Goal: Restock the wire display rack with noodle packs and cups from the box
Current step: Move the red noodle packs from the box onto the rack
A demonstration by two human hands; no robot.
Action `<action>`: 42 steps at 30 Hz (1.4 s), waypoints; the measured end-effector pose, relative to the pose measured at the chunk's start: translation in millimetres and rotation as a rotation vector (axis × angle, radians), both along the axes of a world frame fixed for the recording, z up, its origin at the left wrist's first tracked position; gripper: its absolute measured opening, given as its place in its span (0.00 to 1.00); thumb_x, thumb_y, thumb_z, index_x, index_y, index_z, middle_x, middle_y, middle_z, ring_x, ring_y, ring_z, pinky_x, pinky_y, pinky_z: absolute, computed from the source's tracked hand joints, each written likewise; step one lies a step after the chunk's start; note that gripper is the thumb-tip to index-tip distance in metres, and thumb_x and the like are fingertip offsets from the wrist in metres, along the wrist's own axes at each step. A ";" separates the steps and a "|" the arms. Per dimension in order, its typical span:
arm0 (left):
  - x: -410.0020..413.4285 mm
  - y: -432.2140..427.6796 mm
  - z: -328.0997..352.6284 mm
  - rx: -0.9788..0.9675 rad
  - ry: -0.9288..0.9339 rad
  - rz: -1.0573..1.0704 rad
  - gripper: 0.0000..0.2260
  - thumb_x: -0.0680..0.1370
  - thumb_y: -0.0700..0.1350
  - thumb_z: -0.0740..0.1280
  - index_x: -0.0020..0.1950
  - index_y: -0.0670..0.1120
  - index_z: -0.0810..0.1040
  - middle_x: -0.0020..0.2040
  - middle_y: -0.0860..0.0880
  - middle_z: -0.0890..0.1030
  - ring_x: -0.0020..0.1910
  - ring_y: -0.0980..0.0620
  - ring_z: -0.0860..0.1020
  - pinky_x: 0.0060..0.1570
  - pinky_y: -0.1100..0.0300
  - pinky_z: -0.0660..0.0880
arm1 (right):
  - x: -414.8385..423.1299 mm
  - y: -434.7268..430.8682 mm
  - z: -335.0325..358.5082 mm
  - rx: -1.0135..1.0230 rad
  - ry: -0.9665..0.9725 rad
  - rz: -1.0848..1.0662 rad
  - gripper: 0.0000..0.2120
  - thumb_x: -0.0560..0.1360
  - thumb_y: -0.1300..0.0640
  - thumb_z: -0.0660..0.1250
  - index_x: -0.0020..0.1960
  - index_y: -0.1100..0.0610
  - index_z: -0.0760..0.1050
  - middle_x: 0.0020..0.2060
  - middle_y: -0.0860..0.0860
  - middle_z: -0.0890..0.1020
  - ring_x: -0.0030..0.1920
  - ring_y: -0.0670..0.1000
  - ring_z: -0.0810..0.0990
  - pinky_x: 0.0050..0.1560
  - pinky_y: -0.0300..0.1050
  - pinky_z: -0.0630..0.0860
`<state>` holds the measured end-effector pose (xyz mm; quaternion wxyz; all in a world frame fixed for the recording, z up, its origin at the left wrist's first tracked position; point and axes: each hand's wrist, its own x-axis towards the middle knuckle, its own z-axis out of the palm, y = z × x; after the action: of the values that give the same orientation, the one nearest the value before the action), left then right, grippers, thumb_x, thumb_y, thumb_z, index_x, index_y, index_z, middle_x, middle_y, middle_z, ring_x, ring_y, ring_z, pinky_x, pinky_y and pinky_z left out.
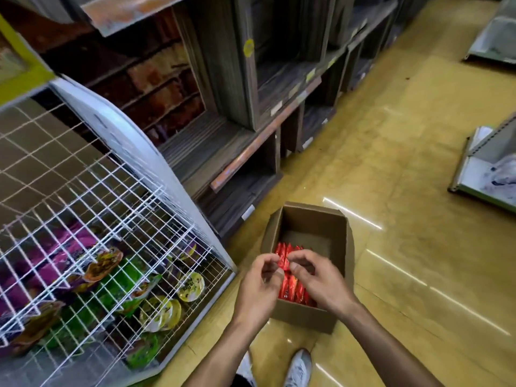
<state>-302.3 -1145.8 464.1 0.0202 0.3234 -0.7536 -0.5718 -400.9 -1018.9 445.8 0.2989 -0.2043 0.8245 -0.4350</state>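
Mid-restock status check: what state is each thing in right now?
cardboard box, open on the floor, partly filled
red packs, standing on edge in the box
wire rack, lower tiers stocked
left hand, fingers curled at pack tops, grip unclear
right hand, likewise

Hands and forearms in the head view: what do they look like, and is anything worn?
Both the left hand and the right hand are bare: no gloves, rings or watch show. The left forearm and right forearm are bare too, with no sleeve in view.
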 end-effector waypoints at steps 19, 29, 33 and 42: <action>-60.2 -50.6 -66.8 0.157 -0.093 -0.277 0.11 0.82 0.44 0.67 0.63 0.54 0.76 0.54 0.58 0.79 0.54 0.65 0.77 0.51 0.70 0.73 | -10.2 -7.8 -59.4 0.097 -0.176 -0.365 0.10 0.81 0.50 0.66 0.61 0.46 0.78 0.54 0.41 0.82 0.55 0.41 0.80 0.56 0.43 0.79; -70.5 -57.6 -124.9 0.233 -0.187 -0.366 0.14 0.82 0.46 0.68 0.67 0.55 0.74 0.59 0.56 0.78 0.60 0.62 0.76 0.53 0.73 0.72 | -16.0 -7.3 -117.5 0.177 -0.226 -0.387 0.13 0.81 0.51 0.67 0.64 0.49 0.77 0.56 0.44 0.82 0.56 0.40 0.79 0.48 0.28 0.72; -70.6 -48.5 -156.3 0.227 -0.218 -0.359 0.13 0.82 0.46 0.68 0.64 0.58 0.73 0.59 0.56 0.78 0.60 0.61 0.76 0.53 0.74 0.70 | -19.5 5.8 -149.0 0.192 -0.262 -0.364 0.12 0.81 0.51 0.66 0.65 0.48 0.76 0.57 0.45 0.81 0.56 0.39 0.78 0.47 0.27 0.72; -80.6 -13.3 -273.2 0.250 -0.279 -0.350 0.13 0.81 0.47 0.68 0.63 0.60 0.72 0.60 0.54 0.77 0.61 0.59 0.75 0.51 0.74 0.70 | -36.6 33.4 -270.0 0.229 -0.274 -0.315 0.13 0.82 0.51 0.65 0.66 0.49 0.75 0.57 0.44 0.80 0.56 0.42 0.78 0.45 0.29 0.70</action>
<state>-382.9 -1159.1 190.9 -0.2234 0.2637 -0.7171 -0.6053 -437.5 -985.4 175.9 0.3575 0.0230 0.8419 -0.4035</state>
